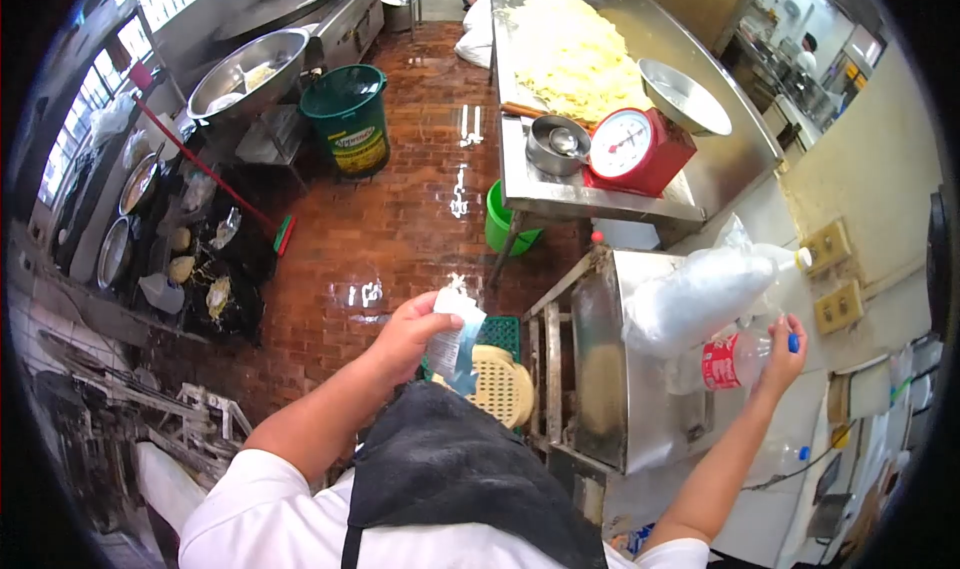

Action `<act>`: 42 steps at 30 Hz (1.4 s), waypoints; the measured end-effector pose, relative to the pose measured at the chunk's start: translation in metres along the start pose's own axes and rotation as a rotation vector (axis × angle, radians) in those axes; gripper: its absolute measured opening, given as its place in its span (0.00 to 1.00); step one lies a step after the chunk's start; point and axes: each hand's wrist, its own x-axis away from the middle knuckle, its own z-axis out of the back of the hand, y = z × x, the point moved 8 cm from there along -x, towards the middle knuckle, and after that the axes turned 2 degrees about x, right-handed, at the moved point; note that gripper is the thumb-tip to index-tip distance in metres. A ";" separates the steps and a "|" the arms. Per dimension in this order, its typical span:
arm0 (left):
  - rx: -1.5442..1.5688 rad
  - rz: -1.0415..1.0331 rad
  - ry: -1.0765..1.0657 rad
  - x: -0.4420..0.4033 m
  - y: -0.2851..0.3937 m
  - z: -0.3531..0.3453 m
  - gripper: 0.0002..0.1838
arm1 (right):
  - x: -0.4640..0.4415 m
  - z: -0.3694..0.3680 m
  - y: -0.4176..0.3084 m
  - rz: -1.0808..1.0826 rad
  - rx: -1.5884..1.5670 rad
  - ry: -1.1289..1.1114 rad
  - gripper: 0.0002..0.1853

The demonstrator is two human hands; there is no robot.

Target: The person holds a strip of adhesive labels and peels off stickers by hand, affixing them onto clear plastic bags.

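My left hand [408,335] is closed around a small white and blue packet [457,334] with printing on it, held in front of the black apron. Something pale and crumpled shows at the packet's top end. Off to the right, my right hand [786,359] grips a clear plastic bottle [722,361] near its blue cap [794,342]. The bottle has a red label and lies on its side over a metal cabinet [640,439]. Just beyond it is a clear plastic bag [700,299], full and bulging.
A steel table [720,169] holds a pale yellow heap [575,54], a red scale [640,154] and a steel pot [556,145]. Green buckets [345,119] and a red-handled broom [285,236] stand on the wet brick floor. A stool [500,384] is close ahead; another person [806,57] appears far right.
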 end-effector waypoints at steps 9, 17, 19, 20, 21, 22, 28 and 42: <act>-0.039 -0.027 -0.104 0.008 0.012 -0.023 0.14 | 0.075 0.001 -0.109 0.520 0.002 0.305 0.17; 0.082 0.071 -0.080 -0.009 0.015 -0.041 0.15 | 0.244 -0.205 -0.106 -0.086 -0.220 -0.847 0.04; 0.178 0.180 -0.037 -0.022 0.013 -0.039 0.15 | 0.265 -0.232 -0.101 -0.152 -0.265 -0.907 0.05; 0.229 0.242 -0.015 -0.029 0.011 -0.037 0.15 | 0.271 -0.240 -0.101 -0.173 -0.256 -0.902 0.05; 0.217 0.267 -0.002 -0.037 0.011 -0.036 0.14 | 0.272 -0.245 -0.106 -0.126 -0.218 -0.882 0.06; 0.240 0.277 -0.010 -0.046 0.012 -0.035 0.14 | 0.273 -0.250 -0.111 -0.079 -0.179 -0.867 0.06; 0.314 0.291 -0.049 -0.096 0.019 -0.036 0.10 | 0.269 -0.285 -0.112 -0.234 -0.113 -0.807 0.10; 0.172 0.081 -0.058 -0.102 0.019 -0.075 0.10 | 0.260 -0.282 -0.075 -0.393 -0.268 -0.844 0.07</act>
